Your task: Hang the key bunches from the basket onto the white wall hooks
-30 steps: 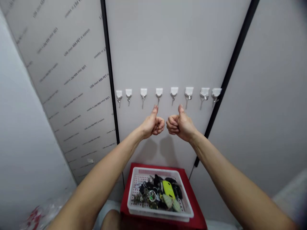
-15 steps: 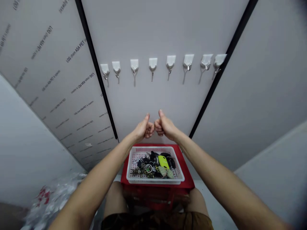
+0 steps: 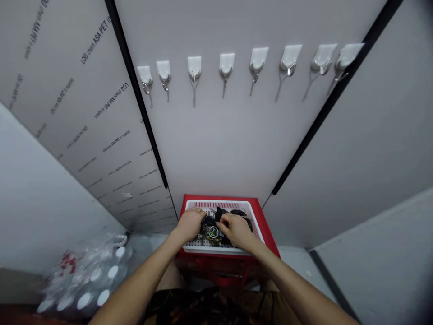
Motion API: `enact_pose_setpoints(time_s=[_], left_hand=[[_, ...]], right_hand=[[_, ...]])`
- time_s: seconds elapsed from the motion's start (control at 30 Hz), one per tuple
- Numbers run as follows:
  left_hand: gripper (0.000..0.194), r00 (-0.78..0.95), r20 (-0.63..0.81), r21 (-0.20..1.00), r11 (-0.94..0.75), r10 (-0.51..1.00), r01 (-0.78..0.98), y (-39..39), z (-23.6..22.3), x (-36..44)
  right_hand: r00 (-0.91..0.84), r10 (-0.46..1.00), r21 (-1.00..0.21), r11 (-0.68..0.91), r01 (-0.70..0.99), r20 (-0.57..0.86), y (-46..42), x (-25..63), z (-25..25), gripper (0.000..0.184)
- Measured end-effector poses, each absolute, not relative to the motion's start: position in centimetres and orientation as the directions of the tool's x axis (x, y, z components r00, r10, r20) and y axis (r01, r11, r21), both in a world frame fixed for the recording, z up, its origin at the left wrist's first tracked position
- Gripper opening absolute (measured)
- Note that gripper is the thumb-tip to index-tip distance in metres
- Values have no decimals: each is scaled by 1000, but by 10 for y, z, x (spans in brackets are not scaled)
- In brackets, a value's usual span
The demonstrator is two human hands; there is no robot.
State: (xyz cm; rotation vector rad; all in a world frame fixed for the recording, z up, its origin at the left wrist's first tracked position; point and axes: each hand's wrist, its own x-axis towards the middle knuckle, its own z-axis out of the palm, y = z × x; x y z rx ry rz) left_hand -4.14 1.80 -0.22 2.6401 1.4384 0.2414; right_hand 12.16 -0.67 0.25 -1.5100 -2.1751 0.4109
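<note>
A white plastic basket (image 3: 219, 248) holds a jumbled pile of keys and key rings (image 3: 212, 232) with black fobs among them. My left hand (image 3: 191, 223) reaches in over the basket's left side, back upward; its fingertips dip toward the pile and are mostly hidden. Over the right half of the pile, my right hand (image 3: 237, 229) has its fingers curled and thumb drawn in near some black pieces. Whatever sits between those fingers is too small to make out.
The basket stands on a red surface (image 3: 267, 230) at my knees. Several white adhesive hooks (image 3: 226, 63) line the grey wall panel ahead, between black strips (image 3: 135, 90). Plastic-wrapped bottles with white caps (image 3: 84, 300) stand on the floor at the lower left.
Both hands have come down from thumbs-up fists in front of the wall into the basket. The right hand now covers where the yellow-green item lay. The view has shifted, with the hooks higher.
</note>
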Motion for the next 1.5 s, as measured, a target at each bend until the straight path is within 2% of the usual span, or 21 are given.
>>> enact_pose_setpoints(time_s=[0.1, 0.23, 0.43, 0.57, 0.63, 0.77, 0.83, 0.93, 1.07, 1.17, 1.27, 1.37, 1.5], left_hand=[[30, 518, 55, 97, -521, 854, 848, 19, -3, -38], [27, 502, 59, 63, -505, 863, 861, 18, -1, -38], [23, 503, 125, 152, -517, 855, 842, 18, 0, -41], [23, 523, 72, 208, -525, 849, 825, 17, 4, -42], [25, 520, 43, 268, -511, 853, 817, 17, 8, -42], [27, 503, 37, 487, -455, 864, 746, 20, 19, -42], [26, 484, 49, 591, -416, 874, 691, 22, 24, -41], [24, 470, 89, 715, -385, 878, 584, 23, 30, -38], [17, 434, 106, 843, -312, 895, 438, 20, 41, -32], [19, 350, 96, 941, -199, 932, 274, 19, 52, -27], [22, 256, 125, 987, -147, 958, 66, 20, 60, -19], [20, 202, 177, 984, -179, 963, -7, 18, 61, -11], [18, 341, 203, 977, -212, 918, -10, 14, 58, 7]], right_hand=[[-288, 935, -486, 355, 799, 209, -8, 123, 1, 22], [-262, 944, -517, 330, 789, 202, -6, 125, -2, 24], [-248, 945, -547, 325, 771, 212, -6, 126, -2, 25], [-245, 942, -549, 334, 767, 230, -7, 126, -2, 24], [-237, 943, -561, 329, 760, 233, -7, 126, -2, 23], [-239, 946, -656, 323, 682, 218, -5, 124, 2, 14], [-238, 944, -716, 329, 616, 229, -3, 119, 5, 19], [-275, 938, -789, 328, 520, 209, -1, 111, 8, 26], [-303, 937, -876, 286, 388, 172, 0, 102, 12, 15], [-272, 946, -938, 244, 246, 175, 0, 102, 18, 15], [-232, 957, -962, 214, 169, 172, 1, 106, 28, 16], [-175, 973, -975, 175, 136, 150, 1, 111, 40, 18], [-88, 974, -967, 219, 131, 209, 3, 126, 58, 22]])
